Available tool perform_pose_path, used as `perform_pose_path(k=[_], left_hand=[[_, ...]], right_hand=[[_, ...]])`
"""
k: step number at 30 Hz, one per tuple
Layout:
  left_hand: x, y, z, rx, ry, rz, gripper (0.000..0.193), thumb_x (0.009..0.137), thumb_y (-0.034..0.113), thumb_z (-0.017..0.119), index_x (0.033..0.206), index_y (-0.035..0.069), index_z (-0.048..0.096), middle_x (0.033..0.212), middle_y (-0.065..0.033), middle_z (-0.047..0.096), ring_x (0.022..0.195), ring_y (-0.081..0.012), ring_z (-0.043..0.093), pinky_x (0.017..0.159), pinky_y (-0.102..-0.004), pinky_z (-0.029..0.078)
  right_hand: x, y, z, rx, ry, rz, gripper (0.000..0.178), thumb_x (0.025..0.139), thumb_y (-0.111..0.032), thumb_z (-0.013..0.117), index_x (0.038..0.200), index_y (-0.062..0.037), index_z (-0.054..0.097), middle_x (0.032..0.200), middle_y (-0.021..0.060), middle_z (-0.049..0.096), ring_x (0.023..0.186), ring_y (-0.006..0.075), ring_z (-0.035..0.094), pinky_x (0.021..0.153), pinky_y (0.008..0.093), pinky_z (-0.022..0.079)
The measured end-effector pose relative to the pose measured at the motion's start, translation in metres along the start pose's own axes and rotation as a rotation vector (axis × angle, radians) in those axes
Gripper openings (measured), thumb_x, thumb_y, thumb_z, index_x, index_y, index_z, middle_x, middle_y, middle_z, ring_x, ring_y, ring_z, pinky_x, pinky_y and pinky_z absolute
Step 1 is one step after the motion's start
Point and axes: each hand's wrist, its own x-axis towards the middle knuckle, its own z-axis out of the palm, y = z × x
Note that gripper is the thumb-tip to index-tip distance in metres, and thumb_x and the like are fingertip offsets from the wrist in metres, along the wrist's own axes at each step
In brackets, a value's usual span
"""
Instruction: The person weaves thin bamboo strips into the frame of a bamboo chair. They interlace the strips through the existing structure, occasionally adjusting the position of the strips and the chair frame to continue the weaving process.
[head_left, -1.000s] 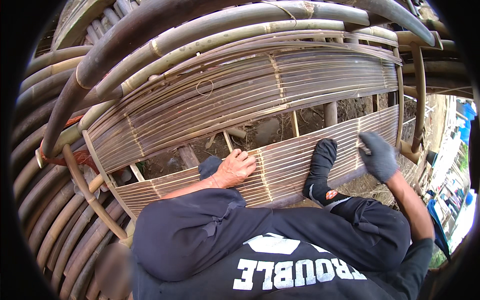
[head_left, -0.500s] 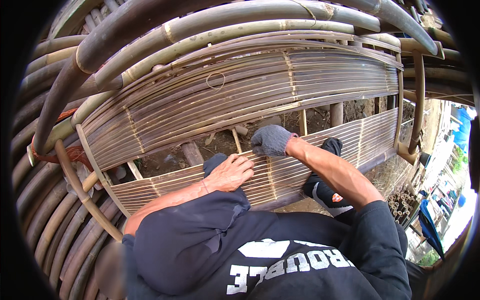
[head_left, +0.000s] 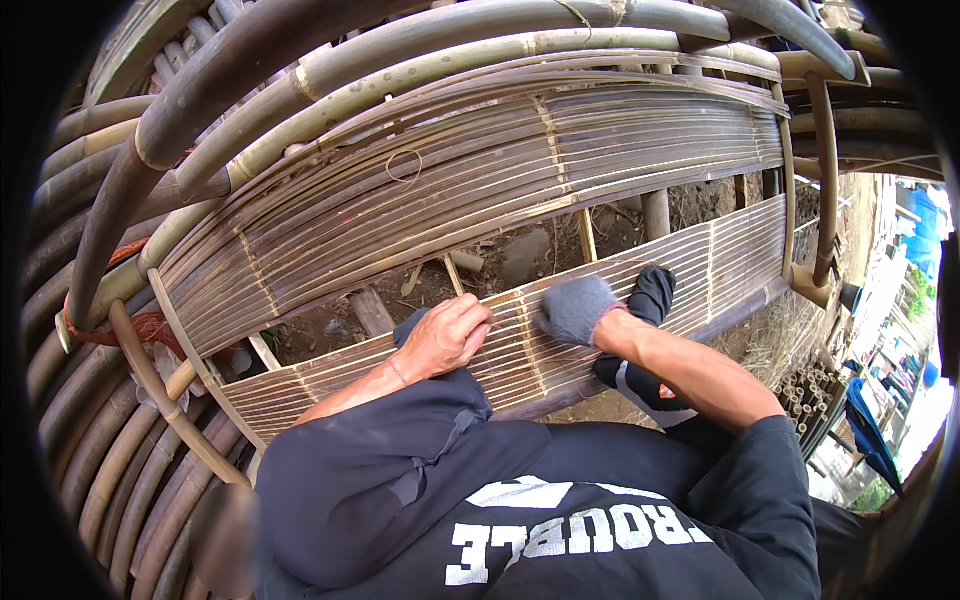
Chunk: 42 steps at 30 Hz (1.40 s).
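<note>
My bare left hand (head_left: 445, 338) rests on the near panel of thin bamboo slats (head_left: 655, 288), at its far edge. Its fingers are curled together; whatever they pinch is too small to make out. To its right, my right hand (head_left: 578, 308), in a grey knit glove, is closed in a fist just over the same slats, beside a pale cross binding (head_left: 530, 345). Its fingertips are hidden and slightly blurred. Across a gap lies the wider far panel of bamboo slats (head_left: 400, 215), with a small loop of thin strip (head_left: 404, 167) on it.
Thick bamboo poles (head_left: 480, 32) curve along the far side, and more are stacked at the left (head_left: 110, 430). Bare soil and a stone (head_left: 524, 255) show through the gap. My dark shoe (head_left: 654, 292) is by the near panel. Cut bamboo ends (head_left: 803, 395) lie at the right.
My gloved right hand has moved right and nearer to me, away from the left hand. My left hand stays near the same slats, its fingers more curled. The view has shifted slightly.
</note>
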Motion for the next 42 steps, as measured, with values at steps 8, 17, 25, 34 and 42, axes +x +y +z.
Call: perform_pose_path(k=[8,17,25,34,42], left_hand=[[-0.007,0.001,-0.001,-0.084,0.173,-0.227,0.008,0.087,0.008,0.068,0.095,0.006,0.066,0.088,-0.0097,0.062,0.078,-0.0306,0.065,0.066,-0.0388,0.053],[-0.006,0.002,-0.002,-0.11,0.169,-0.24,0.008,0.087,0.009,0.069,0.094,0.006,0.067,0.089,-0.0092,0.064,0.078,-0.0286,0.066,0.067,-0.0377,0.053],[-0.016,-0.001,-0.001,-0.079,0.109,-0.221,0.008,0.087,0.007,0.069,0.094,0.005,0.066,0.085,-0.0105,0.062,0.079,-0.0321,0.064,0.068,-0.0407,0.052],[-0.023,0.001,0.001,-0.078,0.079,-0.216,0.009,0.085,0.007,0.07,0.093,0.006,0.065,0.085,-0.0103,0.06,0.078,-0.0315,0.063,0.066,-0.0409,0.051],[-0.018,0.0,0.002,-0.051,0.071,-0.175,0.009,0.085,0.007,0.07,0.093,0.005,0.066,0.085,-0.0106,0.061,0.078,-0.0319,0.063,0.067,-0.0413,0.051]], right_hand=[[0.026,0.008,-0.017,1.044,0.673,0.235,0.029,0.09,-0.029,0.061,0.09,-0.0013,0.07,0.087,0.021,0.069,0.079,0.0396,0.066,0.073,0.0427,0.054],[-0.007,0.009,0.025,-0.034,0.342,-0.179,0.02,0.086,-0.024,0.064,0.084,-0.0046,0.07,0.077,0.0184,0.067,0.074,0.0371,0.068,0.066,0.0442,0.055],[0.003,-0.027,0.036,0.527,0.291,-0.101,0.027,0.095,-0.023,0.055,0.091,0.0012,0.064,0.086,0.0255,0.066,0.084,0.0417,0.068,0.072,0.047,0.054],[-0.016,0.049,-0.026,0.196,0.579,0.008,0.026,0.087,-0.031,0.067,0.087,-0.0048,0.068,0.083,0.0182,0.068,0.077,0.0359,0.069,0.067,0.0447,0.056],[-0.008,0.027,0.033,0.242,0.313,0.145,0.037,0.091,-0.037,0.058,0.083,-0.0022,0.069,0.082,0.0216,0.069,0.076,0.0393,0.069,0.068,0.0495,0.055]])
